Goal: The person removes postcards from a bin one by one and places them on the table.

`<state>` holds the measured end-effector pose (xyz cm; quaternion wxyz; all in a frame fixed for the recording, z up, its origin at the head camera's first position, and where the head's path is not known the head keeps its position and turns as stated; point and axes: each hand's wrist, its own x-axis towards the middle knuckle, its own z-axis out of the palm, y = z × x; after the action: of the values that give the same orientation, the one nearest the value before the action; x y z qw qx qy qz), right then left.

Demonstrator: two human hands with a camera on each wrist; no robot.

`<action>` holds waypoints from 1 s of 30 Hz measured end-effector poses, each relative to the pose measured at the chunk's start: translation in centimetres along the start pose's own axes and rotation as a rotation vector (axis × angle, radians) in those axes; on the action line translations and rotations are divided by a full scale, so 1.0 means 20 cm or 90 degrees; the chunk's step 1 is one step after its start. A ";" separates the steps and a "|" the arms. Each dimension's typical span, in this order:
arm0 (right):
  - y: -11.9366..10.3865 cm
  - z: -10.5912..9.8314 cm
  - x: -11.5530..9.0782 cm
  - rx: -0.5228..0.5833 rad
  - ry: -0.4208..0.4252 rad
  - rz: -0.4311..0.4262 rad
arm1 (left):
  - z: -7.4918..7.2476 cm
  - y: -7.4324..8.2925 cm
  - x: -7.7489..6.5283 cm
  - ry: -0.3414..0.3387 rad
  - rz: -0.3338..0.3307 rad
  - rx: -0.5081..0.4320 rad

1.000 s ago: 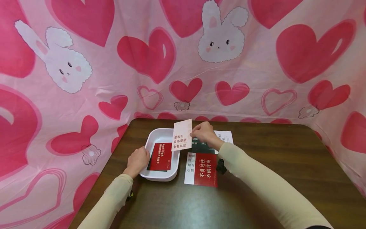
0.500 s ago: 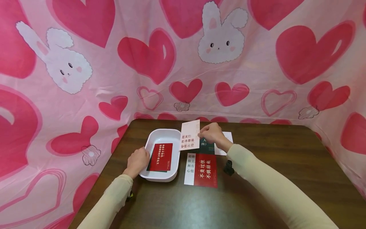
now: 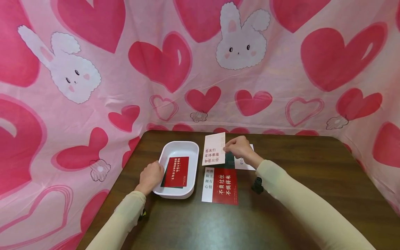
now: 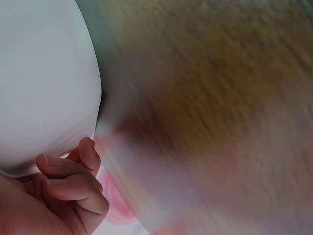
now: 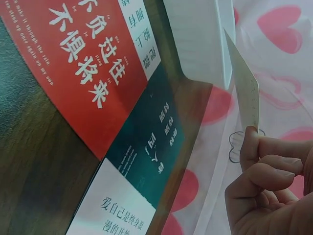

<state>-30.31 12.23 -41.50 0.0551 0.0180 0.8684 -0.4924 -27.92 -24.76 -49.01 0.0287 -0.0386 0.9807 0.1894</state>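
Note:
My right hand (image 3: 240,147) pinches a pale cream card (image 3: 214,147) printed with dark characters by its right edge. The card is raised over the dark green card (image 3: 229,161) and partly hides it; in the right wrist view the cream card (image 5: 247,83) appears nearly edge-on between thumb and finger. My left hand (image 3: 151,176) grips the left rim of a white plastic tray (image 3: 196,163), fingers curled at its outer side in the left wrist view (image 4: 73,181). Inside the tray lies a red card (image 3: 177,172) with white characters, on top of a dark green one whose edges peek out.
Right of the tray, a red card (image 3: 225,186) overlaps a white card (image 3: 207,185) on the brown wooden table (image 3: 300,180). Another white card (image 3: 247,163) lies behind them, partly under my right hand. A pink cloth (image 3: 175,21) with hearts and rabbits hangs around the table.
My right hand has moved right with the cream card, from over the tray's right rim to above the green card. The left hand and the tray have stayed in place.

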 end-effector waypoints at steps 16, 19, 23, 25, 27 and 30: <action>0.13 -0.07 -0.07 0.007 0.004 0.016 | 0.00 0.00 0.00 0.008 0.006 0.005; 0.14 -0.09 -0.08 0.008 0.002 0.023 | 0.00 0.00 0.00 0.016 0.013 0.009; 0.16 -0.11 -0.11 0.007 -0.002 0.036 | 0.00 -0.01 0.00 0.025 0.024 0.018; 0.17 -0.12 -0.12 0.006 -0.002 0.042 | 0.00 -0.01 0.00 0.026 0.026 0.020; 0.18 -0.12 -0.13 0.006 -0.001 0.047 | 0.00 -0.01 0.00 0.023 0.025 0.017; 0.21 -0.13 -0.15 0.008 -0.001 0.049 | 0.00 0.00 -0.01 0.022 0.022 0.013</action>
<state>-27.12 16.72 -43.40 0.0746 0.0516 0.8638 -0.4956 -27.76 -24.80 -49.04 0.0088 -0.0242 0.9835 0.1788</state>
